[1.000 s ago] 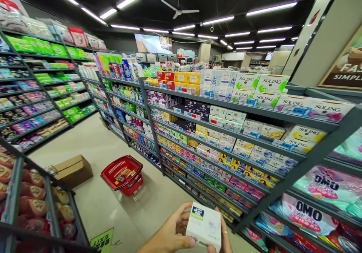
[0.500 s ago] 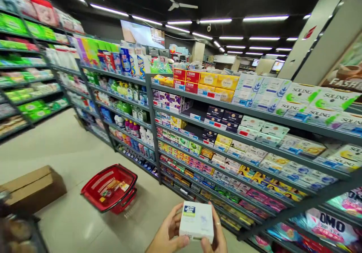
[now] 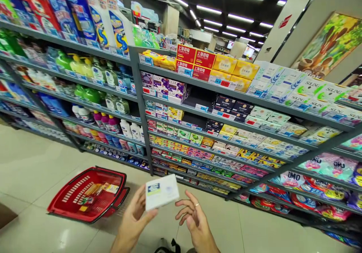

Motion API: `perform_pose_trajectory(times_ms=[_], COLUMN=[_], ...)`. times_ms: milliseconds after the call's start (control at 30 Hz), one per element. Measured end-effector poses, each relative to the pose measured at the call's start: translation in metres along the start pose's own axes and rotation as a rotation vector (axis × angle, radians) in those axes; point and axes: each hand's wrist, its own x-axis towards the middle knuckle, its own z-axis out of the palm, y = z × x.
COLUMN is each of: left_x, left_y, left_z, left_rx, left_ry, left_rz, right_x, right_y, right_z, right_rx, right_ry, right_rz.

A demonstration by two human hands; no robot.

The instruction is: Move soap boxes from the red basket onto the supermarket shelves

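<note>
The left hand (image 3: 135,218) holds one small white box (image 3: 161,191) up at chest height. The thumb presses its near lower corner and the fingers (image 3: 140,197) close behind its left edge, so the box sits tilted with its right end free in the air. The right hand (image 3: 195,220) is just right of the box, not touching it. Its fingers (image 3: 185,211) are spread and curled loosely, and one wears a ring.

One red basket (image 3: 70,204) stands on the floor (image 3: 34,170), left of and below the left fingers, with a few packets lying in it. Its near rim is a short way from the wrist. Left of the basket the tiled aisle runs wide and open, apart from one brown carton corner (image 3: 5,215) at the far left edge.

Beyond the fingers, the shelving (image 3: 138,106) walls off the aisle across the whole width, with one grey upright straight ahead of the box. On its top shelf, above and to the right, are four red cartons (image 3: 195,62) stacked two on two. To the left stand three purple bottles (image 3: 105,120).
</note>
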Motion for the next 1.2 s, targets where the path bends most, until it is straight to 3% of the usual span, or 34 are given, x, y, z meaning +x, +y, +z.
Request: perform_pose_trajectory(times_ms=[100,167,367,500,600,733,800,1200], left_x=[0.002,0.001,0.005,0.007,0.002,-0.013,-0.019,-0.012], left_y=[-0.005,-0.006,0.017,0.025,0.016,0.000,-0.003,-0.026], left_z=[0.009,0.015,0.002,-0.015,-0.017,-0.004,0.004,0.021], left_rx=[0.076,0.077,-0.120,-0.004,0.119,0.291,0.348,0.330], left_ry=[-0.244,-0.311,0.046,0.086,-0.007,-0.320,-0.417,-0.592], left_rz=[-0.063,-0.074,0.053,0.029,-0.045,-0.163,-0.175,-0.212], right_x=[-0.002,-0.004,-0.013,-0.020,-0.021,-0.022,-0.023,-0.039], right_y=[-0.002,-0.005,-0.007,-0.004,-0.004,-0.006,-0.006,-0.001], right_z=[0.004,0.006,0.006,0.006,0.008,0.006,0.004,-0.013], right_rx=[0.070,0.099,0.105,0.124,0.146,0.211,0.230,0.222], right_ry=[0.093,0.134,0.137,0.108,0.078,0.079,0.130,0.321], right_rz=[-0.006,-0.024,0.000,0.057,0.056,0.078,0.098,0.080])
